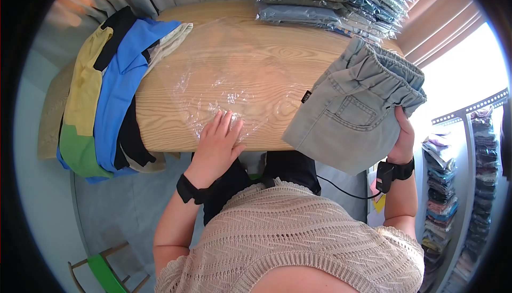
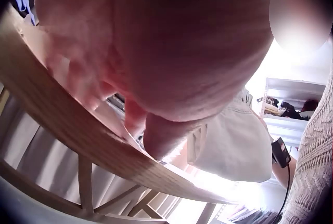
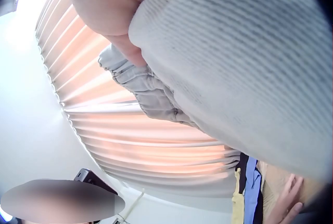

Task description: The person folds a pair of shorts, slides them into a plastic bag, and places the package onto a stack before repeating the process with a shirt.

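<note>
A clear plastic bag (image 1: 213, 82) lies flat on the wooden table (image 1: 266, 58). My left hand (image 1: 220, 138) rests on its near edge with fingers straight, pressing it down; in the left wrist view the same left hand (image 2: 151, 78) fills the frame above the table edge (image 2: 104, 146). My right hand (image 1: 404, 135) grips a folded pair of light grey denim shorts (image 1: 354, 106) by the elastic waistband, holding them up over the table's right end. The shorts (image 3: 244, 68) fill the right wrist view, with my right hand (image 3: 112, 11) pinching them.
A pile of blue, yellow, green and black garments (image 1: 109, 90) hangs over the table's left end. Stacked bagged clothes (image 1: 330, 0) sit at the far right. Curtains hang behind. Shelves of folded clothes (image 1: 442, 170) stand at right. A green stool (image 1: 104, 271) is on the floor.
</note>
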`<state>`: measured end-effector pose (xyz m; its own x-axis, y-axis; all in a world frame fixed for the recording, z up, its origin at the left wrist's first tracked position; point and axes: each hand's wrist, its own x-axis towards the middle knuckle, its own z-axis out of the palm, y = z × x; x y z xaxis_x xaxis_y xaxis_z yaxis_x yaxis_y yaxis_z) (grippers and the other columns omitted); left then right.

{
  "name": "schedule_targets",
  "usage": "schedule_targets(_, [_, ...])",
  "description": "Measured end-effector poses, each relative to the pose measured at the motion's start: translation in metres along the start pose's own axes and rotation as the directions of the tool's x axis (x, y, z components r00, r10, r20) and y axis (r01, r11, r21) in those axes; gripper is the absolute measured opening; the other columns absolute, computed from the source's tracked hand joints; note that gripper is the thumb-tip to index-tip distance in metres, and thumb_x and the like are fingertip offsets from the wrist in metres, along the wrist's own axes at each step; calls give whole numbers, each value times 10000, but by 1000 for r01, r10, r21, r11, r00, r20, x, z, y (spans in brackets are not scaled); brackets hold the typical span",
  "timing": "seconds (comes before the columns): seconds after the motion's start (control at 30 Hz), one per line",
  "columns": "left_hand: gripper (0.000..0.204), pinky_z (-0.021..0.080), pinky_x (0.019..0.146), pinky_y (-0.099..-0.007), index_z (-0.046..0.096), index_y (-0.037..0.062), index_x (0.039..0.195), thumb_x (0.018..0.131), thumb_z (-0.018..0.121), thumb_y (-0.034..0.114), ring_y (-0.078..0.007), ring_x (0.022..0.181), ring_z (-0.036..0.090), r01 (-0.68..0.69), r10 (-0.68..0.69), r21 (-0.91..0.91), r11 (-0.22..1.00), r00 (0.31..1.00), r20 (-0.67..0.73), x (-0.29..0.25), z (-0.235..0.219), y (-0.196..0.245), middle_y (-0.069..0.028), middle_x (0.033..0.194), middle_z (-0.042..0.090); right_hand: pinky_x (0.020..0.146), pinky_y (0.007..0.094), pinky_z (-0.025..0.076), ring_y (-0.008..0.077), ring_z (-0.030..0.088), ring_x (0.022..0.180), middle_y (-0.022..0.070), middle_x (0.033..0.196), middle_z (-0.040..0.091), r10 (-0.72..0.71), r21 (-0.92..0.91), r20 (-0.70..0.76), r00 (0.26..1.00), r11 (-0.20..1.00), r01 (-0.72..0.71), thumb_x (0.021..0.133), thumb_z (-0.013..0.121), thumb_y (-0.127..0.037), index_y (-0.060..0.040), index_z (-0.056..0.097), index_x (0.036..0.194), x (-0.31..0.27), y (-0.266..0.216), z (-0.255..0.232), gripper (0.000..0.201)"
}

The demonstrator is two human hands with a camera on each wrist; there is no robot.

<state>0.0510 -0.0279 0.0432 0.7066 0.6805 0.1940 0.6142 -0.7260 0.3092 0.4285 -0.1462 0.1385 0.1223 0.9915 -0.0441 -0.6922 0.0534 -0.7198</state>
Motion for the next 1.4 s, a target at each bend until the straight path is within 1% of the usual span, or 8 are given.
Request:
schedule_targets(0.23, [561,294,1037,-458,436,74,1336,834,628,235,-365,1305,331,25,-25,20,999,1000,6,2,2,-1,-195,1397,363,1012,422,411,283,503,1191,142,1334,477,2,-17,-14,1000,1000,-2,969,453,-190,-15,363,1349,1,4,2,428])
schedule_targets(0.67, [556,302,1033,-448,413,61,1351,853,596,227,-362,1310,325,-38,33,154,987,999,35,2,-2,3,-184,1423,334,1003,413,419,269,506,1188,130,1329,480,-4,-29,-53,999,1000,2,958,469,-153,-17,357,1354,0,7,10,434])
schedule_targets(0.83, [579,318,1038,-436,360,-66,1339,857,576,172,-361,1294,357,37,-37,18,999,999,-3,5,1,-4,-212,1385,386,1003,413,420,279,509,1186,145,1329,482,76,59,22,997,995,-77,954,480,-168,0,398,1323,-1,13,10,414])
schedule_targets(0.97, [539,346,1036,-403,383,-50,1330,813,522,12,-334,1286,376,116,-119,-134,984,993,-13,20,-7,-7,-212,1385,390,1000,418,426,288,534,1156,165,1299,507,98,2,70,993,995,-99,949,487,-181,22,418,1301,10,25,25,412])
schedule_targets(1.03, [607,352,1047,-379,342,-60,1352,757,447,-117,-359,1277,377,26,-61,-202,979,984,-167,25,-8,-8,-219,1407,357,995,421,433,291,562,1120,179,1264,534,313,125,162,936,934,-334,943,494,-186,37,432,1281,25,37,30,410])
schedule_targets(1.17, [682,336,1064,-367,274,-54,1390,732,407,-172,-373,1291,353,17,-59,-214,977,979,-194,34,-11,-5,-233,1426,319,994,416,439,289,573,1103,185,1238,553,577,259,345,740,699,-666,948,484,-196,38,476,1243,68,92,19,377])
schedule_targets(1.23, [737,337,1064,-367,207,-42,1420,725,407,-185,-376,1301,339,124,-172,-246,961,968,-184,38,-6,-5,-245,1440,288,993,417,440,290,575,1099,186,1230,557,643,222,289,710,676,-703,953,473,-198,37,478,1242,84,129,4,372])
schedule_targets(1.4, [704,322,1077,-362,192,-31,1429,771,405,-161,-357,1339,293,82,-128,-219,972,970,-207,42,-5,-3,-235,1473,220,979,418,454,297,580,1096,195,1213,568,776,182,246,580,551,-814,965,446,-212,42,482,1239,98,134,11,376])
